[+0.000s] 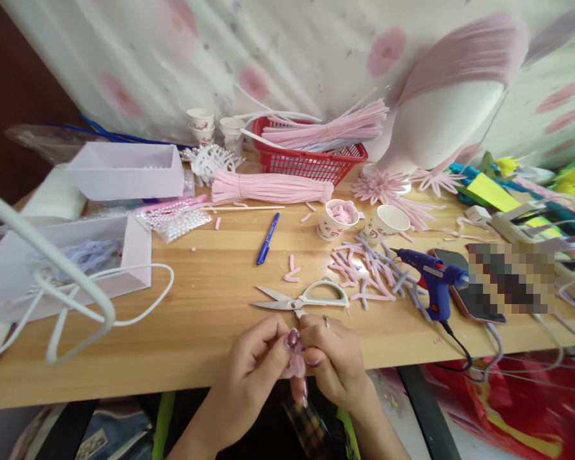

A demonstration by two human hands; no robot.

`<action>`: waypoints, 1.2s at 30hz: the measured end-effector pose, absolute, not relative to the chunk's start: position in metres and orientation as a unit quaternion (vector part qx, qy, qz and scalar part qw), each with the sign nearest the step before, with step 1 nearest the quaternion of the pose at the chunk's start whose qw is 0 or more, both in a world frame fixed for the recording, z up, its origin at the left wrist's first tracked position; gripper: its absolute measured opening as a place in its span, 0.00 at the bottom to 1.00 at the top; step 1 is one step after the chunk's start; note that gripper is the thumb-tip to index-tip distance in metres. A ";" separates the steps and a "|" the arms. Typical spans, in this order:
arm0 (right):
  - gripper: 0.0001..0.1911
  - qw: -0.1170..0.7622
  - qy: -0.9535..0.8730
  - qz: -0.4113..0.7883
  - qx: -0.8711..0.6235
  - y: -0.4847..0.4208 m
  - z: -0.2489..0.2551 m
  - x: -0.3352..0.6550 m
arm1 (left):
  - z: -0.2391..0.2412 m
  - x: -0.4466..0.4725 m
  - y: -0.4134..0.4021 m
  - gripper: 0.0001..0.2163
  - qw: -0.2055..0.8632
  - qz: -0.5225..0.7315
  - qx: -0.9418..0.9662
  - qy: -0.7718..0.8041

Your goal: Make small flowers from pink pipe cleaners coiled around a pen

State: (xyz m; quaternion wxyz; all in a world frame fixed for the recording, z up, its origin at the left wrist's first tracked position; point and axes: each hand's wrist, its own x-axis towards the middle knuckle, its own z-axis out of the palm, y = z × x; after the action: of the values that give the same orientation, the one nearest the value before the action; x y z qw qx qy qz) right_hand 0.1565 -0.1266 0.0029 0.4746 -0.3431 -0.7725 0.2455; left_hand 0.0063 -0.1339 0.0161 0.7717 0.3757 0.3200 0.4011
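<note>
At the table's front edge, my left hand point(253, 359) and my right hand point(338, 359) meet, fingers closed, on a small pale pink pipe cleaner piece point(296, 367). It looks bent into a loop, and the fingers hide part of it. Just beyond my knuckles lie open scissors point(323, 294) with pale handles. Short cut pink and grey-violet pipe cleaner pieces point(364, 271) are heaped behind them to the right. A paper cup point(334, 229) holds pink pieces, and a second paper cup point(387, 225) stands beside it.
A blue glue gun point(429, 275) and a phone point(472, 300) lie to the right, with cables. A blue pen point(268, 239) is mid-table. Behind are a pink pipe cleaner bundle point(273, 187), a red basket point(306, 165) and a white mannequin head point(441, 118). White boxes point(137, 246) stand left.
</note>
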 end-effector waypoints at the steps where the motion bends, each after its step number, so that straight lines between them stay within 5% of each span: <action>1: 0.20 0.480 -0.766 0.263 -0.337 -0.127 0.002 0.157 | 0.016 0.006 -0.134 0.16 0.767 0.398 0.389 0.320; 9: 0.22 0.546 -0.586 0.464 -0.378 -0.136 -0.005 0.160 | 0.016 0.002 -0.136 0.16 0.656 0.409 0.480 0.414; 17: 0.09 0.472 -0.535 0.547 -0.438 -0.139 0.012 0.151 | 0.020 0.010 -0.136 0.12 0.461 0.470 0.530 0.535; 24: 0.09 0.520 -0.369 0.687 -0.349 -0.137 0.009 0.139 | 0.027 0.011 -0.140 0.14 0.537 0.476 0.488 0.497; 36: 0.14 0.532 -0.359 0.659 -0.392 -0.127 0.016 0.142 | 0.032 0.011 -0.136 0.12 0.570 0.464 0.476 0.484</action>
State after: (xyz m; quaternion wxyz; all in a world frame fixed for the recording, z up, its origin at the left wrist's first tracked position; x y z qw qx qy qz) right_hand 0.1419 -0.1270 0.0162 0.5321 -0.3923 -0.3587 0.6590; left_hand 0.0105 -0.1355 0.0325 0.5696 0.4760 0.4837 0.4637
